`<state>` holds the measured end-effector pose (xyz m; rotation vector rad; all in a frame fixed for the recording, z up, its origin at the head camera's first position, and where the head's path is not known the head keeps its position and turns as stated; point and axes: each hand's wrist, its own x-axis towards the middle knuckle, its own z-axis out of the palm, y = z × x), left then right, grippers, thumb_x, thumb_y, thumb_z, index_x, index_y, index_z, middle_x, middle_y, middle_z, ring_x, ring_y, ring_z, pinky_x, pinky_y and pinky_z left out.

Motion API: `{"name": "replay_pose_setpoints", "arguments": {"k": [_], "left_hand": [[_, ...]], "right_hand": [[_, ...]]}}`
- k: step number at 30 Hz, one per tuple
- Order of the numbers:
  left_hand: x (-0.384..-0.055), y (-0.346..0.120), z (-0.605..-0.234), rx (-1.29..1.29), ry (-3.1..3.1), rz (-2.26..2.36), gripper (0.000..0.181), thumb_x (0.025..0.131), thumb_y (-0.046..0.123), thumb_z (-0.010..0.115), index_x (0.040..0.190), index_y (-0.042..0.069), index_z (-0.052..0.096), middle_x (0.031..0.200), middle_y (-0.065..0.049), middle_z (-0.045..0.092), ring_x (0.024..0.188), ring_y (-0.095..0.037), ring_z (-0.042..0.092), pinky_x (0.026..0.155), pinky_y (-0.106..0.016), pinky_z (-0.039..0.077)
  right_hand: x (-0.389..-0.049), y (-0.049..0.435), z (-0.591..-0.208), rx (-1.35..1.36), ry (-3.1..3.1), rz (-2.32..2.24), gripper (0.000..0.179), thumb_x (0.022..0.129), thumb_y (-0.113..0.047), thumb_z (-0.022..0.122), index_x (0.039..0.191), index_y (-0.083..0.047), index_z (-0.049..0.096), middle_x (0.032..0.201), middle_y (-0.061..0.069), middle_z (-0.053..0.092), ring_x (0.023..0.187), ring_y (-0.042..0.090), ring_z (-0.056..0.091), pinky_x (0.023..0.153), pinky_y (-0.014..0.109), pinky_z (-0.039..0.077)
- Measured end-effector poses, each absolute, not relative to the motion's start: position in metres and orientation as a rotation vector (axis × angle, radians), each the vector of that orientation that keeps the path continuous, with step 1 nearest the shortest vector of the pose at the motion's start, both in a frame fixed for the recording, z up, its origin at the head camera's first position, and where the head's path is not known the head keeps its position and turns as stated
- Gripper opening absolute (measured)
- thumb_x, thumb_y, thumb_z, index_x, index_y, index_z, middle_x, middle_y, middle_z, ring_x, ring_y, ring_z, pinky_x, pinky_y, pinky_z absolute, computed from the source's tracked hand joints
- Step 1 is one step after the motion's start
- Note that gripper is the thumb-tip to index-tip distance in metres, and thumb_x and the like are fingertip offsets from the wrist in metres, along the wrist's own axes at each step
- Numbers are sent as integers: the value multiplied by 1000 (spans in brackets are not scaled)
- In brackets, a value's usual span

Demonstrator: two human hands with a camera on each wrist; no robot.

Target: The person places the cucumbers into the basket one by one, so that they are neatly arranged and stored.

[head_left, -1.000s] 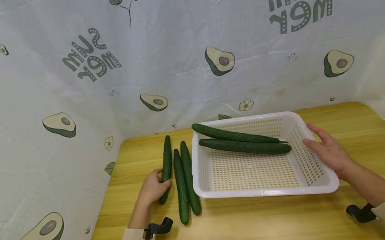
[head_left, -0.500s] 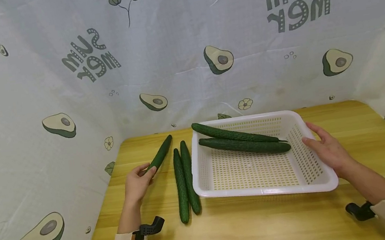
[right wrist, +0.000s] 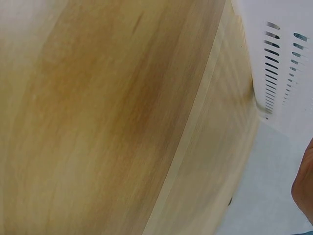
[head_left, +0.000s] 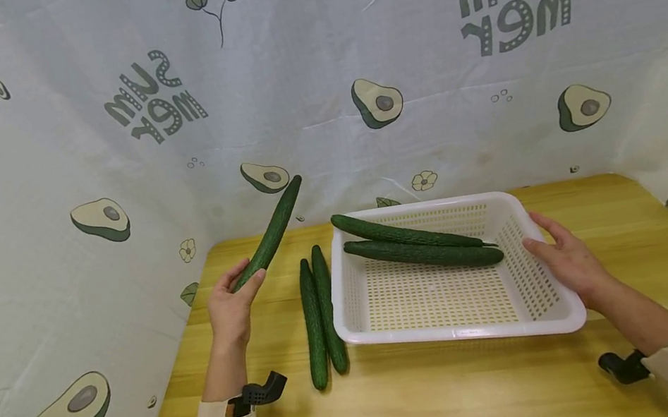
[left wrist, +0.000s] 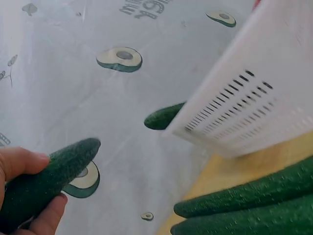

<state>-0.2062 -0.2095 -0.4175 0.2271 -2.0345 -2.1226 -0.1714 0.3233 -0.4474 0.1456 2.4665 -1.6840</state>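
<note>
Cucumber (head_left: 273, 233) noted in the person's left hand (head_left: 231, 310): grip closed about its near end, thumb to one side and fingers to the other, far tip slanting up and away, clear of the bench (head_left: 462, 393). The right hand (head_left: 575, 267) has its grip closed on the right rim of a white perforated basket (head_left: 444, 307), thumb on the inner side. I count two basket cucumbers (head_left: 425, 254) lying lengthwise toward the far wall; the rearmost has its left end up over the rim. Two loose cucumbers (head_left: 314, 329) lie side by side on the bench, left of the basket. Avocado-printed cloth (head_left: 301, 63) hangs behind.
</note>
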Motion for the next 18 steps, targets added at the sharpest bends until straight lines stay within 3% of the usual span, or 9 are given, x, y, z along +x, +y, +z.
{"name": "replay_pose_setpoints", "arguments": {"k": [4, 7, 12, 18], "left_hand": [[-205, -203, -410, 63, -2002, -2167, 50, 91, -2, 73, 139, -4, 57, 114, 10, 69, 108, -8, 65, 91, -20, 56], [-205, -198, -405, -95, -2016, -2188, 49, 89, -8, 72, 136, -8, 57, 110, 15, 74, 106, -7, 68, 90, -22, 58], [-208, -186, -399, -358, -2101, -2169, 48, 88, -7, 74, 132, -12, 58, 114, 14, 75, 106, -8, 71, 90, -24, 59], [-214, -168, -391, -528, -2210, -2138, 46, 88, -2, 77, 132, -6, 63, 118, 12, 75, 109, -8, 70, 90, -23, 58]], "right_hand": [[-171, 323, -448, 141, 2459, -1698, 77, 109, -48, 43, 165, -32, -7, 152, 41, 37, 91, 10, 74, 74, 42, 64], [-171, 323, -449, 145, 2449, -1707, 77, 108, -48, 43, 165, -34, -6, 151, 41, 38, 90, 9, 74, 74, 42, 64], [-170, 324, -448, 126, 2453, -1712, 77, 108, -48, 43, 166, -32, -6, 147, 40, 44, 90, 10, 74, 73, 42, 63], [-170, 324, -446, 133, 2451, -1711, 80, 108, -48, 44, 166, -28, -6, 143, 36, 51, 90, 11, 75, 73, 42, 64]]}}
